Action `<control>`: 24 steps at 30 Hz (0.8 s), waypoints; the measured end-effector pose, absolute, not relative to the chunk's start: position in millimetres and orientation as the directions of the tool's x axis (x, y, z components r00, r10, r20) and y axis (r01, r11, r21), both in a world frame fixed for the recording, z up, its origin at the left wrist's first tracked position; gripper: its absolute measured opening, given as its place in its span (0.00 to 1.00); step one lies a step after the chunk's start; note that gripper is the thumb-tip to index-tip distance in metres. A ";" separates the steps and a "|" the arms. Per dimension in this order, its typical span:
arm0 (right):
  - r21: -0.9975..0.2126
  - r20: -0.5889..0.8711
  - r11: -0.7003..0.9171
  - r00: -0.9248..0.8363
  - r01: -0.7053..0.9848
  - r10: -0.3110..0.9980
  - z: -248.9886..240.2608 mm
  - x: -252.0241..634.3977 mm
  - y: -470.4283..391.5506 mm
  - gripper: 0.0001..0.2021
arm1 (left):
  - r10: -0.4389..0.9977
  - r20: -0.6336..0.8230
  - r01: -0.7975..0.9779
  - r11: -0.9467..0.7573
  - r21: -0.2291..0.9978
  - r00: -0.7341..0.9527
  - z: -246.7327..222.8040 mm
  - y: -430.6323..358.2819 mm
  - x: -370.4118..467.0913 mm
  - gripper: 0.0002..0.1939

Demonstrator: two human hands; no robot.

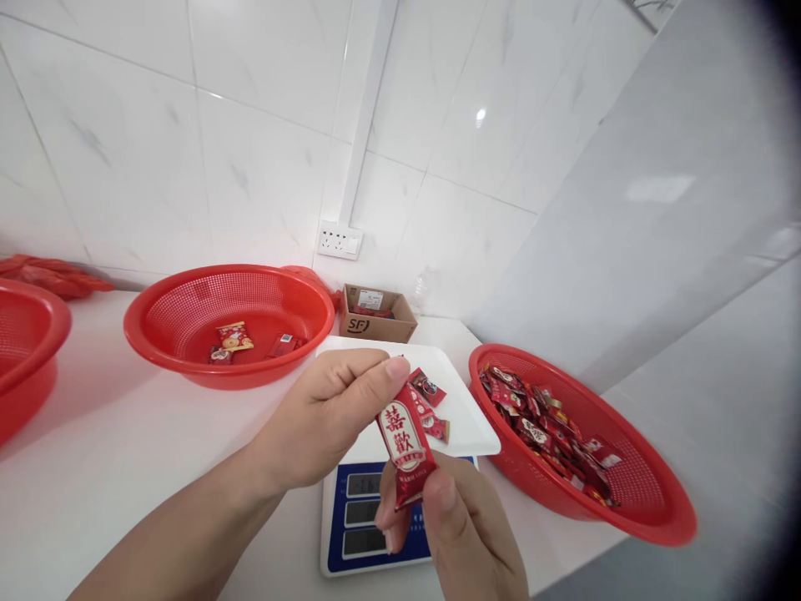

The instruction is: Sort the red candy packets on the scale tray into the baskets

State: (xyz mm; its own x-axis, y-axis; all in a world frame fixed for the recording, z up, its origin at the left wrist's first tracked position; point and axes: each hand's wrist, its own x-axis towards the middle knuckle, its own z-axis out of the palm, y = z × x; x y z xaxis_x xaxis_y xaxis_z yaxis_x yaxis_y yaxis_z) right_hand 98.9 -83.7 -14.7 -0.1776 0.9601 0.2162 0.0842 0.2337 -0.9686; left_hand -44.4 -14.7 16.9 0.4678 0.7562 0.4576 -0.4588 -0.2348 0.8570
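Note:
Both of my hands hold one red packet [405, 446] with white and red characters, above a white and blue scale [335, 534]. My left hand [325, 413] pinches its upper end between thumb and fingers. Its lower end is gripped by my right hand [460, 522]. Behind the held packet, several red packets [429, 388] lie on the white weighing plate [463, 392]. On the right, a red basket [651, 467] holds many small wrapped packets [538, 430]. A red basket [181, 309] at the left centre has a few packets [234, 336] in it.
An open cardboard box [381, 330] with red items inside stands behind the scale. Another red basket [31, 367] is cut off at the left edge, with a red plastic bag [47, 274] behind it. A tiled wall with a socket [339, 239] rises behind the white table [125, 467].

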 end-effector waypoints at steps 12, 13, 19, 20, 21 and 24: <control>-0.966 0.146 0.088 -0.234 -0.243 0.961 -19.0 91.3 -84.7 0.27 | 0.832 0.343 -0.360 -0.188 0.914 0.437 17.6 -20.4 -46.3 0.24; -0.967 0.137 0.077 -0.240 -0.244 0.961 -19.1 91.2 -85.0 0.28 | 0.832 0.340 -0.353 -0.189 0.916 0.438 17.8 -20.5 -46.3 0.24; -0.970 0.118 0.049 -0.283 -0.239 0.952 -17.0 93.2 -85.0 0.27 | 0.826 0.355 -0.351 -0.206 0.913 0.439 19.0 -20.3 -46.4 0.24; -0.970 0.126 0.058 -0.286 -0.235 0.950 -17.3 93.4 -84.4 0.28 | 0.824 0.353 -0.351 -0.202 0.914 0.443 19.0 -20.1 -46.4 0.23; -0.971 0.134 0.067 -0.287 -0.231 0.949 -18.0 93.6 -83.6 0.28 | 0.824 0.349 -0.349 -0.199 0.916 0.447 18.9 -19.8 -46.5 0.23; -0.971 0.157 0.099 -0.274 -0.216 0.949 -22.1 94.7 -78.8 0.29 | 0.825 0.351 -0.330 -0.214 0.919 0.442 17.4 -17.6 -46.4 0.23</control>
State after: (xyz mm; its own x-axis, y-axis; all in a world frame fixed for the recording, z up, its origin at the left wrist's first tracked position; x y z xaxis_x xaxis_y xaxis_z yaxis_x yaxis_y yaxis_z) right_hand 94.7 -78.8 -22.1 -0.2735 0.9489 0.1573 -0.2156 0.0989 -0.9715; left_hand -46.4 -17.6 17.4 0.4424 0.8252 0.3511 -0.3299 -0.2142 0.9194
